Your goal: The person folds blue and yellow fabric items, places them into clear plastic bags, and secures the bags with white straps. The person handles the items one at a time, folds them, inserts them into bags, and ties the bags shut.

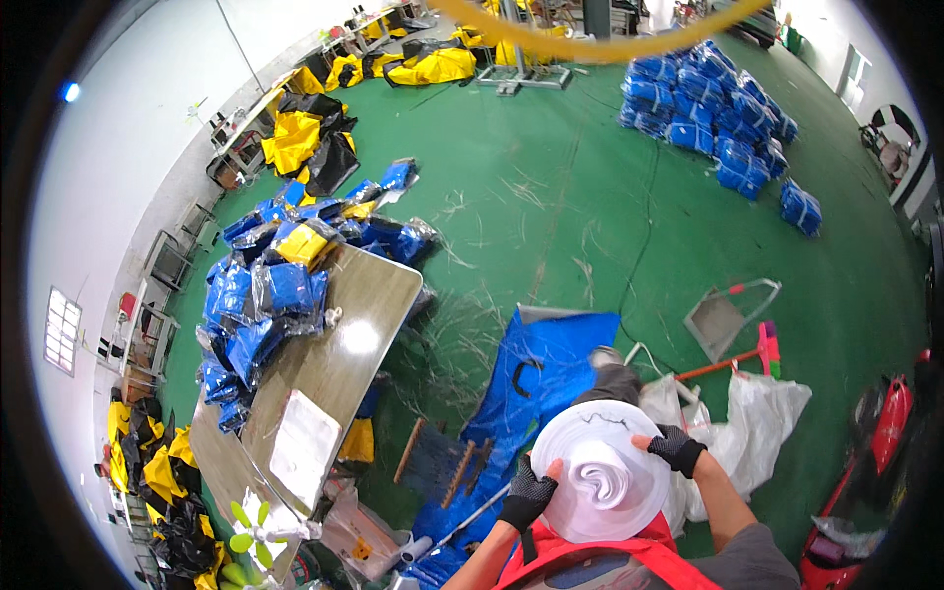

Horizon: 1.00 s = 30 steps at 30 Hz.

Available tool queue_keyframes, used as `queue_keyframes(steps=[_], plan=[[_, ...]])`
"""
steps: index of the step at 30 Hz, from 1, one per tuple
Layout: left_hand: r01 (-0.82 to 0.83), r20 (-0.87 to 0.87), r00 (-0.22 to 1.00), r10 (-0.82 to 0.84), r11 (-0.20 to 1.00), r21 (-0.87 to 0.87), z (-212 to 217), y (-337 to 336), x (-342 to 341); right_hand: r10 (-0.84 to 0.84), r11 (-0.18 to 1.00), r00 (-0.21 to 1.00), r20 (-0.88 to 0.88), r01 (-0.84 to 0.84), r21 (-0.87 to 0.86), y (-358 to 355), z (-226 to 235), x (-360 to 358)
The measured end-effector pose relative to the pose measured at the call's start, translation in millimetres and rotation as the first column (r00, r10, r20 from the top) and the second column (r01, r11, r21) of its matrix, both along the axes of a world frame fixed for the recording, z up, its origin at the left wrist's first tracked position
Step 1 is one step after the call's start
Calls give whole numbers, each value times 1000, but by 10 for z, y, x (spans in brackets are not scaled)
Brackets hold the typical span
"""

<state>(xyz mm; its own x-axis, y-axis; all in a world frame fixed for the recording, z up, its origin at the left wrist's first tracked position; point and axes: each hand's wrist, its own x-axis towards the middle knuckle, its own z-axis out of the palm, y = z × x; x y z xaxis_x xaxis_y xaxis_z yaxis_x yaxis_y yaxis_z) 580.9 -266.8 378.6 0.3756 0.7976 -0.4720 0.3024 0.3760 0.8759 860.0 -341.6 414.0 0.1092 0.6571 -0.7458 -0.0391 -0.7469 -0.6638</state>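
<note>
Both gloved hands, left [528,495] and right [677,448], grip a white round roll [600,472]; blue packages [258,305] crowd the worktop [344,354], more [708,113] stacked on the green floor [551,206]

Counted: one white roll [602,470], two gloved hands, one dustpan [726,317], one broom [757,352], one wooden table [339,354] at left.
</note>
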Motion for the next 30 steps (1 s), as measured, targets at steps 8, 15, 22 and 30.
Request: queue_keyframes(steps=[8,15,22,30], plan=[[-11,-255,966,40,994,113,-648,2727,646,21,997,989,-149,-31,-68,2970,-682,725],[-168,-417,892,174,984,51,166,4600,1005,297,954,936,-188,-301,9,5152,-505,1104],[-305,-216,917,336,938,167,353,6177,1119,328,943,933,-146,-315,104,7035,214,1220],[-365,-112,911,396,903,224,237,8292,1361,332,942,940,-82,-326,80,9324,250,1400]])
